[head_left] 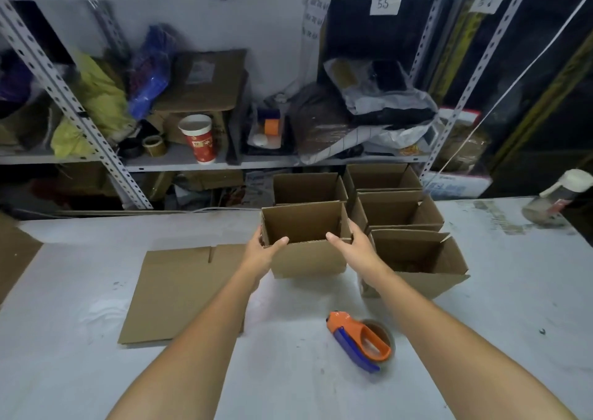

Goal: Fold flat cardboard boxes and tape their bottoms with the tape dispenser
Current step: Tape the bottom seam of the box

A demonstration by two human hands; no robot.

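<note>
An upright, open-topped cardboard box [306, 261] stands in the middle of the white table [80, 307]. My left hand [264, 249] grips its left near corner, thumb over the rim. My right hand [351, 243] grips the right near corner the same way. A flat, unfolded cardboard box [179, 294] lies on the table to the left, partly under my left forearm. The orange and blue tape dispenser [361, 339] lies on its side near the front, between my forearms and closer to the right one.
Several folded open boxes [417, 259] stand in a cluster to the right and behind the held one. A tape roll with a white handle [552, 204] sits at the table's far right. Metal shelving [106, 156] with bags, a red cup [199, 139] and parcels lines the back.
</note>
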